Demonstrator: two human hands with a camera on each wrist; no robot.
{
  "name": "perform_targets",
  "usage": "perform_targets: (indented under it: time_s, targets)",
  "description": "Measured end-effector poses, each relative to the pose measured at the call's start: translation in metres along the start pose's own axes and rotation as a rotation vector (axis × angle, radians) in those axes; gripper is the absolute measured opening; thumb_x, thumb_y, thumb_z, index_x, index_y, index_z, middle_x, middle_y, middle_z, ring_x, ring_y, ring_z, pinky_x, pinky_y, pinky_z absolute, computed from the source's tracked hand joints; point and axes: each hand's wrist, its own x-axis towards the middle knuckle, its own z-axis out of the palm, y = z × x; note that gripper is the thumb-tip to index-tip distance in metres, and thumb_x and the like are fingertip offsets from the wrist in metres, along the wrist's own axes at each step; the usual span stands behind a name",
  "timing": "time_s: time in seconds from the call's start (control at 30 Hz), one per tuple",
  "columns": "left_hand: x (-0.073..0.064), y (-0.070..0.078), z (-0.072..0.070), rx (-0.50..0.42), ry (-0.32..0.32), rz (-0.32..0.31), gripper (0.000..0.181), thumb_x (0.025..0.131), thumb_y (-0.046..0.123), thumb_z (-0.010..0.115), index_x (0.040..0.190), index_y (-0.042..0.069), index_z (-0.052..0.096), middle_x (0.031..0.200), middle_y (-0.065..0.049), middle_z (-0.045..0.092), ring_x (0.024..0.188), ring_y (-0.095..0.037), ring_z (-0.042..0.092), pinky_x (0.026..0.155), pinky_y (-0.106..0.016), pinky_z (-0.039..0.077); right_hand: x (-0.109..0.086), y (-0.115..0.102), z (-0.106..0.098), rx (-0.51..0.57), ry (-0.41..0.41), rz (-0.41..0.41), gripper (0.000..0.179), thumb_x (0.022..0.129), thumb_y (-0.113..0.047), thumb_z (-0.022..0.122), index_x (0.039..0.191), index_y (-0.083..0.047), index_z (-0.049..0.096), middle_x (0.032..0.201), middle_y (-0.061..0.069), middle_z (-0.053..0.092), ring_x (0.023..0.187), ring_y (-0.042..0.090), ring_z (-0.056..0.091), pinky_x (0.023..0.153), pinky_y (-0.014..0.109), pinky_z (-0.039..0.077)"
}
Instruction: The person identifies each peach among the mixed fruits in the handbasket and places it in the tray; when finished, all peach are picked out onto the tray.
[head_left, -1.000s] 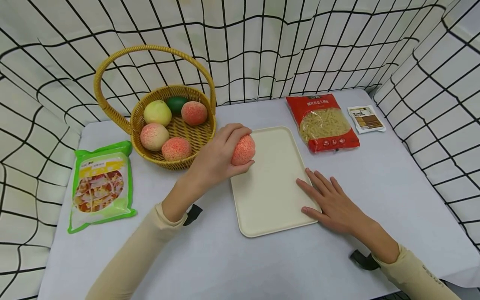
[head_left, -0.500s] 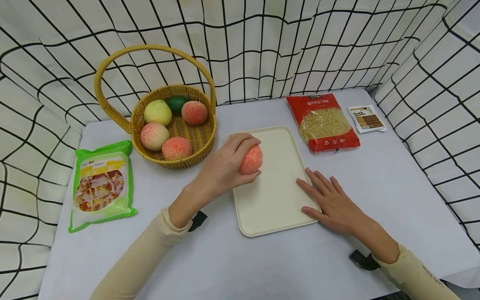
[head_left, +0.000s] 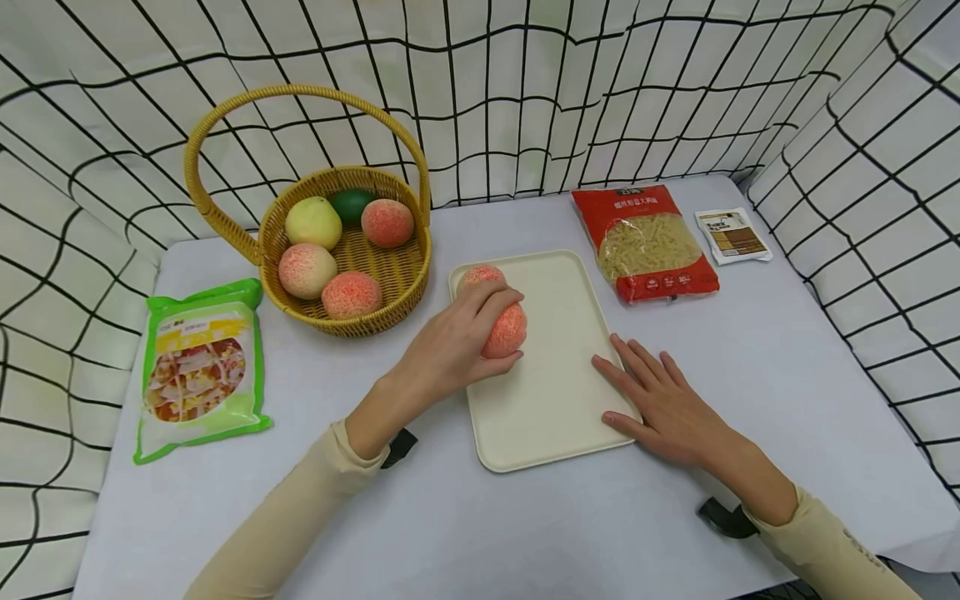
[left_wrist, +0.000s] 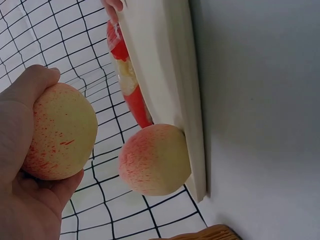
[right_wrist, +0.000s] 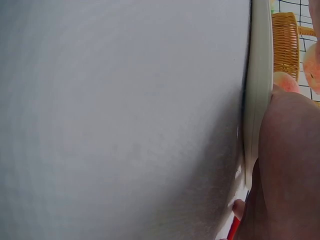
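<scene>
My left hand grips a pink-speckled peach over the left part of a cream rectangular tray. In the left wrist view, fingers and thumb wrap around this peach, which is held off the tray. A second peach sits on the tray at its far left corner, partly hidden by the left hand; the left wrist view shows this peach whole. My right hand lies with its fingers spread and straight over the tray's right edge, the fingertips touching it.
Left of the tray stands a handled wicker basket with several fruits, peaches among them, and a dark green item. A green food bag lies at far left. A red pasta bag and a small white packet lie at back right.
My left hand has moved right and a little nearer to me with the held peach. The peach on the tray's far corner has come into sight behind it. My right hand stays put.
</scene>
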Motion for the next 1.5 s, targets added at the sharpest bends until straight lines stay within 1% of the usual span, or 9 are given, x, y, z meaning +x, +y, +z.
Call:
perform_targets:
  time_s: [0.13,0.37,0.53,0.67,0.9,1.0,1.1,1.3,1.5]
  targets:
    - [-0.003,-0.003,0.006,0.004,-0.02,-0.007,0.064,0.089,0.03,0.086,0.142,0.007,0.057,0.143,-0.013,0.058,0.135,-0.028,0.059,0.104,-0.041,0.06,0.0,0.0,0.0,0.002,-0.001,0.001,0.085,0.1,-0.057,0.064,0.171,-0.035,0.022,0.182,0.006,0.008,0.167,0.038,0.013,0.129,0.074,0.014]
    - [-0.006,-0.01,0.015,0.003,-0.022,-0.025,0.063,0.089,0.027,0.086,0.141,0.007,0.058,0.143,-0.012,0.057,0.137,-0.027,0.058,0.103,-0.041,0.06,0.001,0.0,0.0,-0.008,0.013,-0.008,0.086,0.099,-0.056,0.065,0.171,-0.034,0.023,0.182,0.007,0.009,0.166,0.038,0.014,0.128,0.074,0.015]
    - [-0.007,-0.014,0.02,-0.002,-0.028,-0.036,0.062,0.089,0.026,0.086,0.14,0.006,0.058,0.142,-0.012,0.058,0.135,-0.027,0.059,0.102,-0.041,0.059,0.001,0.001,0.0,-0.016,0.013,-0.008,0.086,0.099,-0.056,0.065,0.171,-0.034,0.023,0.182,0.006,0.008,0.166,0.038,0.014,0.129,0.074,0.015]
    - [-0.008,-0.016,0.023,-0.01,-0.025,-0.032,0.061,0.089,0.025,0.086,0.14,0.006,0.058,0.14,-0.011,0.058,0.134,-0.027,0.058,0.104,-0.041,0.058,0.002,0.001,0.0,-0.019,0.015,-0.008,0.087,0.098,-0.056,0.065,0.171,-0.034,0.023,0.182,0.007,0.009,0.166,0.038,0.014,0.128,0.075,0.015]
    - [-0.011,-0.015,0.028,-0.027,-0.046,-0.014,0.062,0.089,0.026,0.085,0.141,0.006,0.057,0.14,-0.011,0.058,0.132,-0.026,0.058,0.096,-0.04,0.062,0.002,0.001,0.001,-0.015,0.014,-0.007,0.087,0.098,-0.057,0.065,0.171,-0.035,0.023,0.182,0.006,0.009,0.166,0.038,0.014,0.128,0.075,0.015]
    - [-0.011,-0.016,0.031,-0.022,-0.056,-0.016,0.062,0.089,0.026,0.086,0.141,0.006,0.057,0.141,-0.011,0.058,0.132,-0.026,0.058,0.097,-0.04,0.061,0.001,0.001,0.001,-0.018,0.016,-0.007,0.087,0.098,-0.057,0.065,0.171,-0.034,0.023,0.182,0.007,0.009,0.166,0.038,0.014,0.128,0.075,0.015]
    - [-0.011,-0.016,0.032,-0.024,-0.074,-0.018,0.062,0.089,0.026,0.086,0.14,0.006,0.058,0.14,-0.01,0.058,0.132,-0.025,0.059,0.098,-0.04,0.061,0.001,0.002,0.001,-0.021,0.016,-0.008,0.087,0.098,-0.057,0.065,0.171,-0.034,0.023,0.182,0.007,0.01,0.166,0.038,0.015,0.128,0.075,0.015]
    - [-0.011,-0.016,0.033,-0.025,-0.144,-0.02,0.062,0.089,0.025,0.086,0.141,0.006,0.057,0.14,-0.011,0.059,0.133,-0.027,0.06,0.103,-0.041,0.059,0.001,0.002,0.002,-0.018,0.016,-0.008,0.086,0.098,-0.057,0.065,0.17,-0.034,0.024,0.182,0.007,0.01,0.166,0.038,0.015,0.128,0.075,0.016]
    - [-0.011,-0.018,0.035,-0.031,-0.194,-0.019,0.064,0.089,0.026,0.085,0.142,0.006,0.057,0.138,-0.011,0.06,0.132,-0.026,0.06,0.107,-0.041,0.057,0.001,0.002,0.002,-0.017,0.014,-0.006,0.086,0.098,-0.057,0.065,0.17,-0.034,0.024,0.182,0.007,0.01,0.166,0.038,0.015,0.128,0.075,0.016]
